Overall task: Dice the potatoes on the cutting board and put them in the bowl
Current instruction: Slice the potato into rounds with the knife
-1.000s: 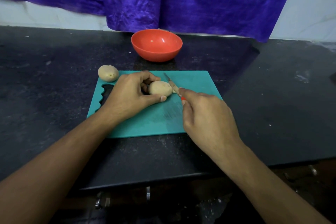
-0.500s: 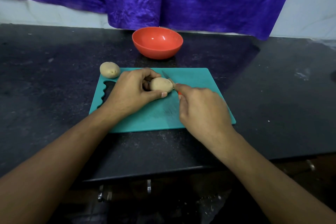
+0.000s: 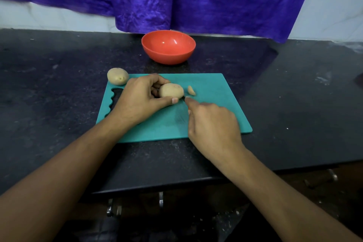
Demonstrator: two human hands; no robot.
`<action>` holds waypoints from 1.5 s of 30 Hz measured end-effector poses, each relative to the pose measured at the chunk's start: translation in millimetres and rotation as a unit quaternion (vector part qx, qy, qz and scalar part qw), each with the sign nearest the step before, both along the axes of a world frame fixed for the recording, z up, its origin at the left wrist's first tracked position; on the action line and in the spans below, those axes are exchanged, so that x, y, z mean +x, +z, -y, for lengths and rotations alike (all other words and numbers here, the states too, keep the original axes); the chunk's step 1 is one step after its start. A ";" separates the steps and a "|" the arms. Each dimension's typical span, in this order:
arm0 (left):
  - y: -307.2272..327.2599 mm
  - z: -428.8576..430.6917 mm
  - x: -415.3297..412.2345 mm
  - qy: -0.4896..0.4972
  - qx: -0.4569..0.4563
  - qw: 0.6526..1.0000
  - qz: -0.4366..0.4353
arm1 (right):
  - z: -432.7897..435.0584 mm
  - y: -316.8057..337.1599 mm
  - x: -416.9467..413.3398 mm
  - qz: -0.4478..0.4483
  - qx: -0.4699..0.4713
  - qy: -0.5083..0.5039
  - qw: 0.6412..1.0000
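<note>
Fingers [image 3: 157, 80] and thumb of the left hand [image 3: 137, 100] curl around a whole potato [image 3: 170, 90], pinning it to the teal cutting board [image 3: 216, 104] so it cannot roll. Right hand [image 3: 212, 124] fingers close on a mostly hidden knife [image 3: 188, 109] beside that thumb, with one end slice [image 3: 191, 90] just past the fingertips. Beyond the left knuckles sits a second potato [image 3: 117, 76], and farther off is the empty orange bowl [image 3: 168, 47].

Bowl [image 3: 168, 47] behind cutting board [image 3: 206, 92]
</note>
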State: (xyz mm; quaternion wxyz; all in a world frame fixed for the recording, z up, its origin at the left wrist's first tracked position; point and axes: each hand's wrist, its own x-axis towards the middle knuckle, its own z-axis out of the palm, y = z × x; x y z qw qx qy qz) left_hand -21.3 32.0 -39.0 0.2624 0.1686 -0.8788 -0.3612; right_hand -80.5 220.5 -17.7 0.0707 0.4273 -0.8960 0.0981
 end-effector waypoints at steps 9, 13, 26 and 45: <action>-0.6 5.6 2.5 0.001 0.052 0.999 0.016 | -20.6 26.8 -4.5 0.029 -0.098 -0.011 0.995; 0.6 7.5 3.7 -0.003 0.061 0.998 0.019 | -14.8 34.9 -2.4 0.020 -0.100 -0.009 0.995; 0.5 8.2 3.2 -0.020 0.053 0.998 0.007 | -8.4 24.3 5.0 0.026 -0.079 -0.002 0.997; 0.1 8.3 2.2 -0.029 0.001 1.000 0.004 | 6.1 19.2 -6.9 0.029 -0.084 0.007 0.996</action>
